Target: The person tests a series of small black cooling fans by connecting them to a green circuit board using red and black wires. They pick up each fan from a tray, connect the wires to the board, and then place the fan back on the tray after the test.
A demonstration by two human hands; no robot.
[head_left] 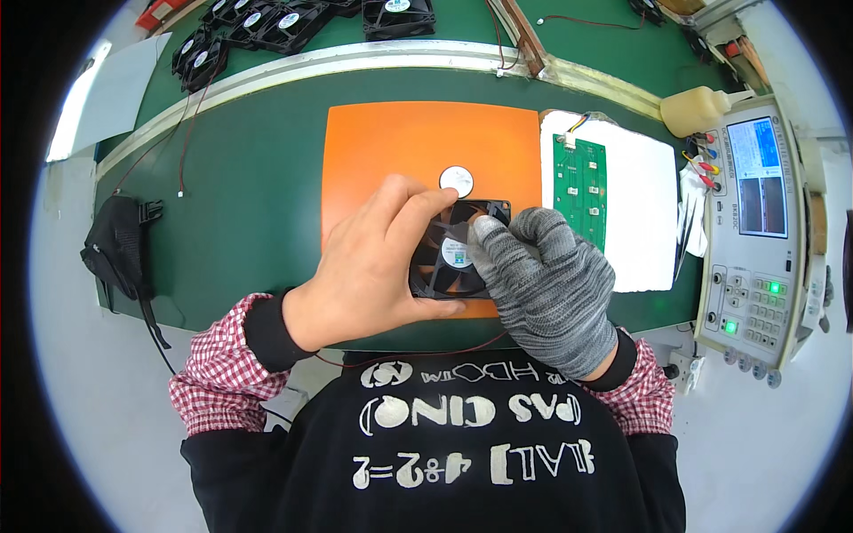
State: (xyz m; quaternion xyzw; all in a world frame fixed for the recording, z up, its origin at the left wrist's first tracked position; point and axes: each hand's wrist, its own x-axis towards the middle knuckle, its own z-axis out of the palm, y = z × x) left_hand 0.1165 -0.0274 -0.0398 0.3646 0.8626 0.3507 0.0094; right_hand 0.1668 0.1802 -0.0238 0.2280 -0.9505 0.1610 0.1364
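A square black cooling fan (455, 253) with a round label on its hub lies on the orange mat (382, 133) in front of me. My bare left hand (378, 258) grips its frame, fingers along the far edge and thumb at the near edge. Over the fan's right side is my right hand (555, 289), in a grey knitted glove. Its thumb and fingers are pinched together near the hub; what lies between them is hard to make out. Just beyond the fan, beside my left fingertips, a round white disc (456, 181) rests on the mat.
A green circuit board (580, 191) lies on a white foam slab (640, 213). Right of it stand a bench instrument with a screen (755, 231) and a yellowish bottle (697, 110). More black fans (284, 25) crowd the far left. A black pouch (120, 244) lies left.
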